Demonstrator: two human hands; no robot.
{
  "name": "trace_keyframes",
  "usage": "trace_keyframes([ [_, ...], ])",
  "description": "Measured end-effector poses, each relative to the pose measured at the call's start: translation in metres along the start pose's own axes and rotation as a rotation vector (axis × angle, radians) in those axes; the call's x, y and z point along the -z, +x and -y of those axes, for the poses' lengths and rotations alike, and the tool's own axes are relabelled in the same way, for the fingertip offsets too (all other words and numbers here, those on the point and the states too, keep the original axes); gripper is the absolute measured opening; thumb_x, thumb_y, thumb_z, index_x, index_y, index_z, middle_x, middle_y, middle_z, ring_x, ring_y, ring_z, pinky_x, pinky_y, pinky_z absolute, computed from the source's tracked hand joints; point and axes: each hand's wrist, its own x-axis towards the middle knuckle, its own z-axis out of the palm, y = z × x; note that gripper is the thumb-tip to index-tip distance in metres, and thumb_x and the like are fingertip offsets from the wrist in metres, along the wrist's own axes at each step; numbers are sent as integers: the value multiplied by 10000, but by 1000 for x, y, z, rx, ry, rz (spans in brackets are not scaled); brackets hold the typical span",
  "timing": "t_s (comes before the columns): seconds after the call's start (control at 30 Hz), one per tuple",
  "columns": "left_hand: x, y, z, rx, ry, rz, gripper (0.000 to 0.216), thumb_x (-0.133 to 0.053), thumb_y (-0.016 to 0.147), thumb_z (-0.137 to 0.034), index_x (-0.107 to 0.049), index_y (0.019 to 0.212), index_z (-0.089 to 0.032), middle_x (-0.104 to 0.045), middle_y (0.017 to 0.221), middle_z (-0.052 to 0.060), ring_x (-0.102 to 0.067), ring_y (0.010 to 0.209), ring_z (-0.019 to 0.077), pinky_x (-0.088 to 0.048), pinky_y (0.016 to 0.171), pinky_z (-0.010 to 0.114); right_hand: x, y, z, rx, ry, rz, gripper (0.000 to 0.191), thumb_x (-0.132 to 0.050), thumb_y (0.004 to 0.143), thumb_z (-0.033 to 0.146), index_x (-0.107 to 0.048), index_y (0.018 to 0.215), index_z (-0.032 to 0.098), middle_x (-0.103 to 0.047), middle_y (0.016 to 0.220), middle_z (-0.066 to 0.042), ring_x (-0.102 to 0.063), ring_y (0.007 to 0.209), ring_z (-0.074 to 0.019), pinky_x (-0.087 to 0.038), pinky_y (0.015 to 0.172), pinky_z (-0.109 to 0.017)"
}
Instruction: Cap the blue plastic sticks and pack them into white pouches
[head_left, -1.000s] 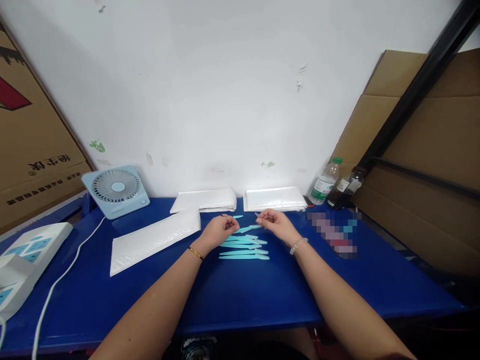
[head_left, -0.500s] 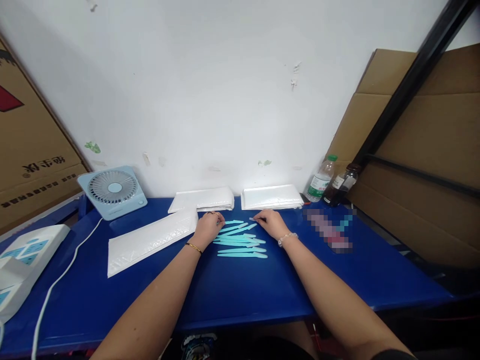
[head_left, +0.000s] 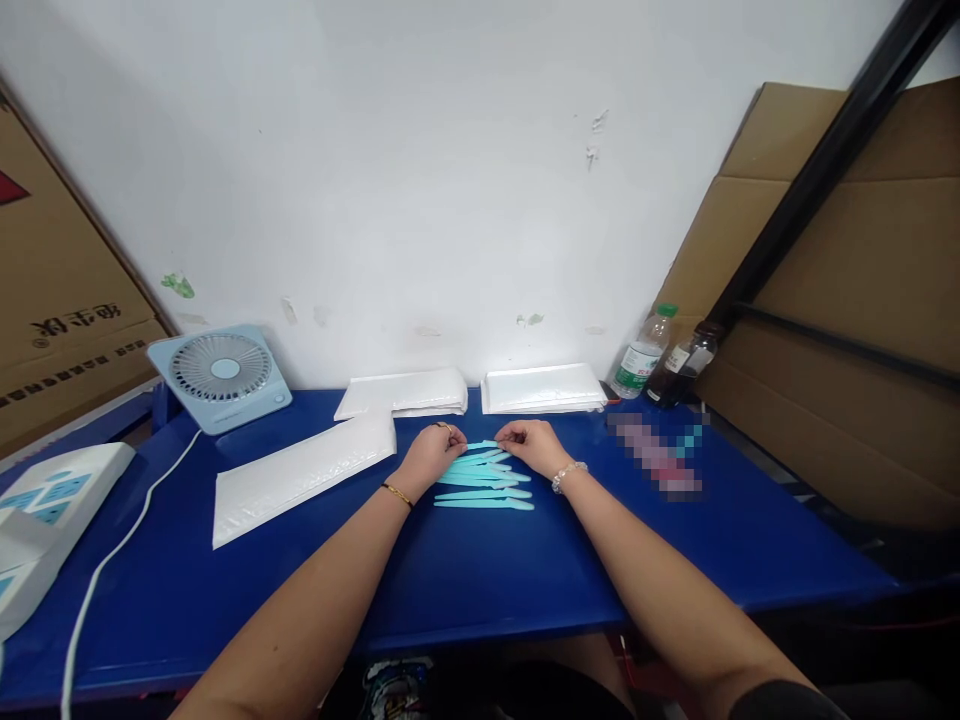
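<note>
Several thin light-blue plastic sticks (head_left: 484, 487) lie side by side on the blue table (head_left: 480, 570). My left hand (head_left: 431, 455) rests at the left end of the row, fingers curled and pinched on the topmost light-blue stick (head_left: 482, 446). My right hand (head_left: 532, 447) is at the right end of that same stick, fingers pinched on it. Both hands sit low over the table, close together.
A white padded mailer (head_left: 300, 474) lies left of the hands, two stacks of mailers (head_left: 472, 392) stand by the wall. A small blue fan (head_left: 221, 373), a white device (head_left: 45, 515) with cable, two bottles (head_left: 660, 362) and cardboard boxes (head_left: 847, 300) surround the table.
Both hands have dropped from slightly above the sticks to the table and closed in on the topmost stick. The view has shifted a little.
</note>
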Motion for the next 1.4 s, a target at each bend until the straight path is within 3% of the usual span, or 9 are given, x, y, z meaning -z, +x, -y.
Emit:
trace_keyframes([
  [0.2, 20, -22, -13, -78, 173, 227, 871, -743, 543, -564, -463, 1296, -226, -485, 1308, 114, -421, 1202, 339, -394, 942, 433, 12, -21, 24, 266, -197, 291, 801, -746, 633, 506, -476, 1322, 199, -489, 1322, -130, -436, 1206, -304, -389, 983, -434],
  [0.4, 9, -45, -48, -205, 339, 292, 244, -525, 794, -243, -590, 998, -128, -619, 1004, 134, -573, 939, 257, -441, 861, 367, -2, -54, 52, 350, -466, 282, 175, -504, 860, 189, -565, 1023, 174, -545, 999, -98, -520, 919, -229, -473, 808, -376],
  [0.6, -7, -78, -76, -213, 466, 234, 267, -546, 724, -248, -576, 952, -113, -605, 983, 169, -563, 924, 300, -483, 761, 386, -14, -88, 67, 372, -631, 278, 188, -522, 749, 82, -525, 927, 143, -540, 933, -100, -518, 854, -232, -477, 749, -354],
  [0.8, -13, -96, -90, -178, 466, 219, 217, -495, 754, -194, -558, 948, -120, -624, 951, 156, -604, 868, 278, -473, 774, 384, 2, -106, 81, 347, -524, 357, 176, -528, 772, 93, -548, 942, 133, -563, 933, -102, -548, 850, -208, -469, 779, -336],
  [0.9, -14, -97, -93, -102, 383, 157, 230, -496, 780, -215, -527, 995, -137, -634, 921, 133, -623, 825, 267, -469, 721, 359, 30, -105, 86, 329, -424, 323, 247, -589, 787, 182, -578, 1031, 145, -572, 991, -106, -560, 897, -218, -473, 782, -340],
  [0.97, -14, -97, -97, -77, 255, 101, 214, -507, 790, -235, -509, 989, -157, -632, 859, 94, -624, 781, 244, -459, 685, 326, 52, -104, 94, 328, -264, 194, 481, -675, 751, 323, -538, 1188, 177, -554, 1129, -116, -547, 1004, -248, -473, 825, -355],
  [1.1, -17, -93, -112, -96, -81, -111, 108, -465, 829, -234, -488, 919, -178, -608, 780, 33, -597, 705, 179, -444, 660, 279, 75, -97, 126, 361, 61, -113, 362, -383, 942, 382, -538, 1234, 233, -568, 1208, -86, -526, 1122, -226, -439, 925, -364],
  [1.23, -26, -87, -119, -69, -337, -251, 152, -524, 806, -236, -503, 943, -173, -634, 900, 48, -600, 801, 175, -467, 723, 282, 51, -88, 151, 407, 52, -91, 331, -374, 950, 357, -619, 1117, 209, -656, 1044, -69, -601, 990, -200, -459, 883, -333],
  [1.4, -37, -92, -106, 79, -565, -132, 144, -532, 805, -251, -525, 922, -167, -610, 702, 1, -589, 662, 146, -479, 619, 255, 19, -79, 138, 302, 166, -33, 300, -423, 925, 365, -636, 1068, 211, -665, 1002, -73, -634, 897, -195, -495, 814, -332],
])
